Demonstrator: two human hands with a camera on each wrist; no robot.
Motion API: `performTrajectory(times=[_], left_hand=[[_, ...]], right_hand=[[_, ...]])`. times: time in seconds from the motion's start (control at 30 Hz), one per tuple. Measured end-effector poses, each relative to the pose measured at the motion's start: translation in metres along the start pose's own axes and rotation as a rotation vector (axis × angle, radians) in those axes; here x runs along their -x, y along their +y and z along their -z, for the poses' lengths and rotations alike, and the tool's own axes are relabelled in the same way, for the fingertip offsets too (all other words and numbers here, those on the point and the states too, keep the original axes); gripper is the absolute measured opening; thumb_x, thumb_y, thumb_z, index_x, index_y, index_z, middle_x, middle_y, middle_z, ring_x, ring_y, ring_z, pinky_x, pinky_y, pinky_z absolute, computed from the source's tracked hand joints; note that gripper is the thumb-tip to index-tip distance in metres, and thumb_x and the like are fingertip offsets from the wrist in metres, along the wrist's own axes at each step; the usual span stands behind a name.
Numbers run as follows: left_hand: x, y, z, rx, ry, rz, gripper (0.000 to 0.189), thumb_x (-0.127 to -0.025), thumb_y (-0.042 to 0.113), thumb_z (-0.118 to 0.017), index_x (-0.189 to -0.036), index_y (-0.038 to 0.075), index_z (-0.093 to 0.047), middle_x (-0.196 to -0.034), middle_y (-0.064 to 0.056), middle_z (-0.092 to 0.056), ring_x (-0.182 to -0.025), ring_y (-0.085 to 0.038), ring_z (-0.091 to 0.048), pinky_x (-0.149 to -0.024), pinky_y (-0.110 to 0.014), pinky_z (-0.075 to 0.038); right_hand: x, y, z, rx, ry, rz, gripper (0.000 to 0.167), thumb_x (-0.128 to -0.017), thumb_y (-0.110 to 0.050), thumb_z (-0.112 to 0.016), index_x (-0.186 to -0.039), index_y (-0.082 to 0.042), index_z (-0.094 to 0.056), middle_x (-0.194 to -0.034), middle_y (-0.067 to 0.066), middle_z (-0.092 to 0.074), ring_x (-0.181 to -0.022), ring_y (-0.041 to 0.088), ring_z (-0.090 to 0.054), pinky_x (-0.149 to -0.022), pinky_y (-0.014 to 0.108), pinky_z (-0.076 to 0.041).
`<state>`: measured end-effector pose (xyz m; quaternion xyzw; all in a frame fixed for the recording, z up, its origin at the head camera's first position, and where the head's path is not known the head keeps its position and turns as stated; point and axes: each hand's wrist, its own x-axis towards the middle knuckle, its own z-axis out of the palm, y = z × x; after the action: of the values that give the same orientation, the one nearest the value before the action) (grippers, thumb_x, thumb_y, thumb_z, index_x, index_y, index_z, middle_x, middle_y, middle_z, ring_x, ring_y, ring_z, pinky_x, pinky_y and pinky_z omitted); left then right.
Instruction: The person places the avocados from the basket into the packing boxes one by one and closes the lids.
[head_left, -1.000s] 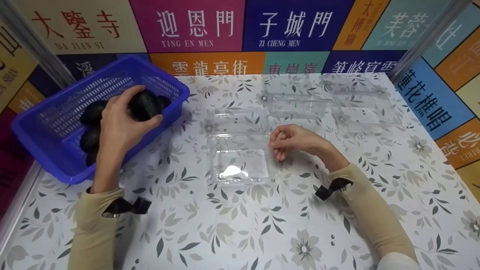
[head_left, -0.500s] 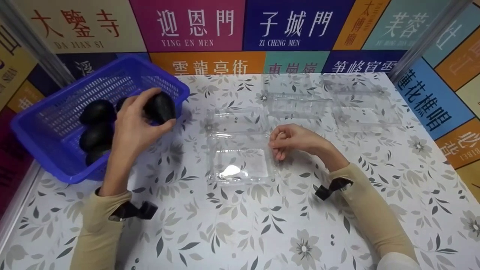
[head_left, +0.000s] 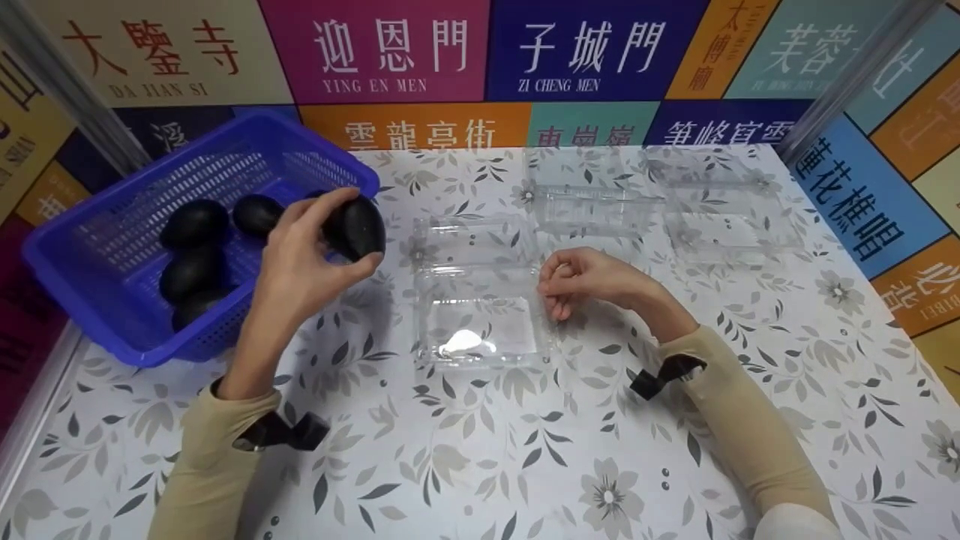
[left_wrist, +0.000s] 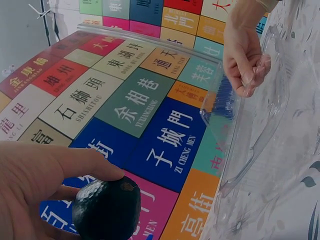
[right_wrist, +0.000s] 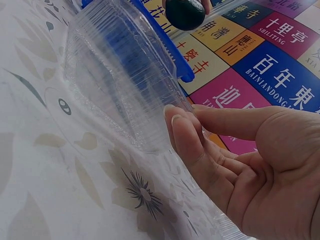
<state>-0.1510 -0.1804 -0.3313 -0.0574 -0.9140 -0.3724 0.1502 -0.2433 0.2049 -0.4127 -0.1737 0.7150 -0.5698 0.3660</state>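
In the head view my left hand (head_left: 300,259) grips a dark avocado (head_left: 363,229) between thumb and fingers, held over the right end of the blue basket. The left wrist view shows the bumpy skin and brown stem scar of this avocado (left_wrist: 111,207). My right hand (head_left: 589,279) has its thumb and fingers pinched at the right edge of an open clear plastic clamshell box (head_left: 480,330), which lies on the table with its lid half folded back. The right wrist view shows those fingertips (right_wrist: 181,131) right at the edge of the clear box (right_wrist: 120,95).
The blue plastic basket (head_left: 142,349) at the left holds several more avocados (head_left: 193,225). Two further clear clamshell boxes, a middle one (head_left: 592,214) and a right one (head_left: 735,225), stand open at the back of the flowered tablecloth (head_left: 495,465). Coloured panels (head_left: 375,52) rise behind.
My left hand has carried the avocado to the right, from over the basket's middle to its right end, uncovering avocados behind it. The right hand and the boxes have stayed in place.
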Motion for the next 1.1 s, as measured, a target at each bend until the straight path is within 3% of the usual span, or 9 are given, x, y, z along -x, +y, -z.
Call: performTrajectory(times=[0.27,0.57,0.73,0.9,1.1], left_hand=[[0.003,0.007,-0.013,0.021,-0.037,-0.042,0.074,-0.073,0.021,-0.089,-0.141,0.021,-0.060,-0.137,-0.020,-0.053,-0.107,-0.036,-0.057,-0.086,-0.047,-0.051],[0.007,0.011,-0.025,0.002,-0.066,-0.075,0.074,-0.073,0.025,-0.089,-0.141,0.021,-0.059,-0.136,-0.019,-0.055,-0.103,-0.036,-0.058,-0.082,-0.048,-0.051],[0.010,0.014,-0.031,0.007,-0.059,-0.093,0.074,-0.072,0.024,-0.089,-0.140,0.022,-0.060,-0.136,-0.018,-0.055,-0.109,-0.038,-0.058,-0.086,-0.052,-0.050],[0.014,0.019,-0.039,-0.008,-0.101,-0.096,0.075,-0.072,0.027,-0.089,-0.141,0.024,-0.059,-0.137,-0.019,-0.054,-0.115,-0.042,-0.057,-0.089,-0.058,-0.050],[0.017,0.020,-0.053,-0.006,-0.133,-0.156,0.074,-0.072,0.024,-0.089,-0.140,0.022,-0.059,-0.134,-0.022,-0.055,-0.115,-0.043,-0.058,-0.090,-0.060,-0.051]], right_hand=[[0.000,-0.001,0.000,0.009,0.002,0.000,0.023,-0.098,-0.010,-0.067,-0.108,0.004,-0.052,-0.080,0.013,-0.069,-0.066,0.019,-0.069,-0.066,0.035,-0.060],[0.000,-0.001,0.000,0.010,0.005,0.007,0.023,-0.098,-0.010,-0.067,-0.108,0.004,-0.052,-0.080,0.013,-0.070,-0.065,0.020,-0.069,-0.065,0.034,-0.060],[0.000,-0.002,0.000,0.016,0.008,0.005,0.024,-0.098,-0.010,-0.067,-0.108,0.004,-0.051,-0.080,0.014,-0.070,-0.066,0.020,-0.069,-0.065,0.034,-0.060],[0.001,-0.001,-0.001,-0.001,0.004,0.010,0.021,-0.098,-0.007,-0.066,-0.107,0.004,-0.051,-0.078,0.013,-0.070,-0.065,0.020,-0.069,-0.065,0.034,-0.060],[0.000,-0.001,-0.001,-0.005,0.000,0.018,0.020,-0.098,-0.006,-0.066,-0.106,0.004,-0.051,-0.078,0.013,-0.070,-0.065,0.020,-0.070,-0.065,0.035,-0.061]])
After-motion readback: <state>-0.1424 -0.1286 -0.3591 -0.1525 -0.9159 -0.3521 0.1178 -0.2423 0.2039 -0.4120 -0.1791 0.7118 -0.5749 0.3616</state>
